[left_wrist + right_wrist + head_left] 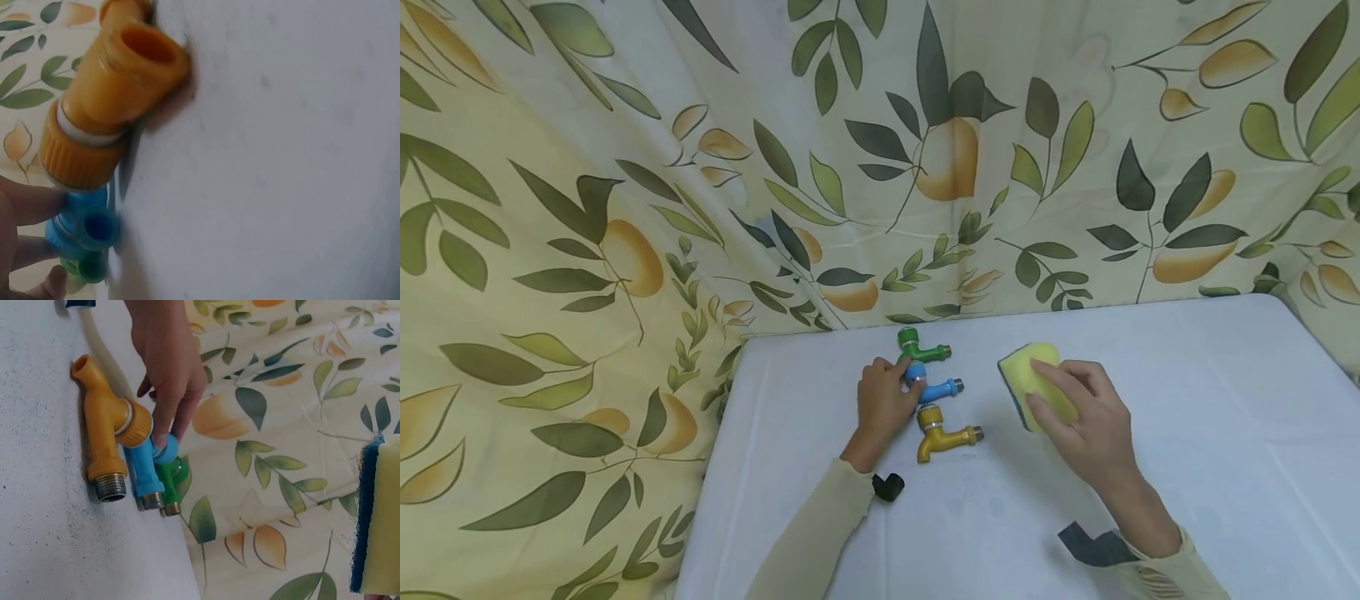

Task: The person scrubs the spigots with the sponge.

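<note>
My left hand (886, 406) pinches the blue tap (934, 388), my right hand (1086, 417) clamps the sponge (1033, 383); lifting carelessly could knock the yellow tap (943, 435) at 6 o'clock.

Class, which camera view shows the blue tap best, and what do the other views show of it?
The right wrist view: the blue tap shows along its body to the threaded end, the left hand touching its cap. The head view shows it small, partly behind that hand. The left wrist view shows only its blurred end.
</note>
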Demonstrator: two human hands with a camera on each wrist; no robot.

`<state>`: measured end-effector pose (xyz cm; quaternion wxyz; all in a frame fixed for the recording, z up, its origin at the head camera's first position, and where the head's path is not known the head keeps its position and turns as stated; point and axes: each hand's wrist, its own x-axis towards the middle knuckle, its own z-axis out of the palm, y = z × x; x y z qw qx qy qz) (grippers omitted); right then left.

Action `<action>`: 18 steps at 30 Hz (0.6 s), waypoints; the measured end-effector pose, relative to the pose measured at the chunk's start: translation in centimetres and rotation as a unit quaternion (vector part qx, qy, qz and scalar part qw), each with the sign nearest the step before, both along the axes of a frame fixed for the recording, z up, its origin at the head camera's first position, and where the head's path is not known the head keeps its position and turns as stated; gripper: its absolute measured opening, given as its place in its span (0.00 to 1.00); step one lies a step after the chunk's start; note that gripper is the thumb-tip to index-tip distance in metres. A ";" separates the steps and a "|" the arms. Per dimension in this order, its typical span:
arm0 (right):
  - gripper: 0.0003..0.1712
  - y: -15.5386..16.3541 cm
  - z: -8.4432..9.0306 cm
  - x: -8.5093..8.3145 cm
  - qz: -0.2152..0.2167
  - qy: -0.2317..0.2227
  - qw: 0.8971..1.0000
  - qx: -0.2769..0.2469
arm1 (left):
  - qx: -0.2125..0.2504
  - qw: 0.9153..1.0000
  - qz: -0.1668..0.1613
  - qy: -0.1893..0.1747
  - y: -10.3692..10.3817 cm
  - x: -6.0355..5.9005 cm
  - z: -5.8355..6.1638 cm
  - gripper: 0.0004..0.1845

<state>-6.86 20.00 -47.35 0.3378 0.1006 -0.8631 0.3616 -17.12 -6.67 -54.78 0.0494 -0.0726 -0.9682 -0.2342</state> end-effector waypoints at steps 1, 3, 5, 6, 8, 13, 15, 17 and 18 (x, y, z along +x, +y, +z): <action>0.27 0.0 0.0 0.0 -0.002 -0.002 1.000 0.001 | -0.016 1.000 0.000 0.002 -0.1 -0.1 0.0 0.29; 0.27 0.1 0.0 0.0 -0.004 -0.005 1.000 0.001 | -0.029 1.000 -0.003 0.002 -0.2 -0.3 0.0 0.30; 0.27 0.1 -0.1 0.0 -0.004 -0.006 1.000 -0.001 | -0.027 1.000 -0.011 -0.001 -0.4 -0.9 0.2 0.30; 0.27 0.1 -0.1 0.0 -0.003 -0.005 1.000 -0.003 | -0.021 1.000 -0.018 -0.003 -0.6 -1.3 0.4 0.30; 0.28 0.1 -0.1 0.0 -0.002 -0.002 1.000 -0.005 | -0.015 0.999 -0.035 -0.013 -1.1 -2.4 0.9 0.28; 0.27 0.2 -0.2 0.0 -0.003 0.001 1.000 -0.003 | -0.047 0.988 -0.120 -0.080 -2.9 -5.7 2.7 0.36; 0.27 0.2 -0.3 0.0 -0.005 -0.002 1.000 -0.001 | -0.067 0.978 -0.157 -0.117 -3.3 -6.8 3.2 0.45; 0.27 0.3 -0.4 0.1 -0.006 -0.008 1.000 -0.001 | -0.082 0.968 -0.188 -0.143 -3.4 -7.7 3.2 0.52; 0.27 0.2 -0.4 0.1 -0.006 -0.009 1.000 -0.001 | -0.088 0.964 -0.198 -0.153 -3.4 -8.1 3.0 0.54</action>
